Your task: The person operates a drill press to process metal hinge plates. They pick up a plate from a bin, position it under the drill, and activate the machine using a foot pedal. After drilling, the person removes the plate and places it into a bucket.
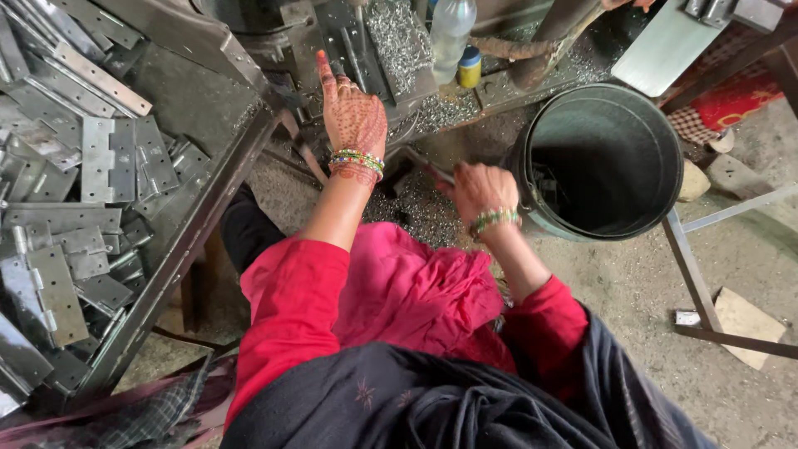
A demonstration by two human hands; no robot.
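Note:
My left hand [351, 108], covered in dark patterned dye and with bead bangles at the wrist, reaches forward to the machine bed [399, 58], fingers stretched out over a dark metal part; whether it holds anything I cannot tell. My right hand [480, 189], also with a bead bangle, is closed around a thin dark lever or handle [428, 166] that sticks out to the left. Red sleeves and a pink cloth fill the lower middle.
A metal tray [179, 258] at the left holds several grey steel hinges [108, 158]. A dark round bucket [607, 162] stands at the right. Metal shavings [416, 208] litter the floor and machine. A plastic bottle [451, 29] stands at the back. A metal frame [690, 266] is at the right.

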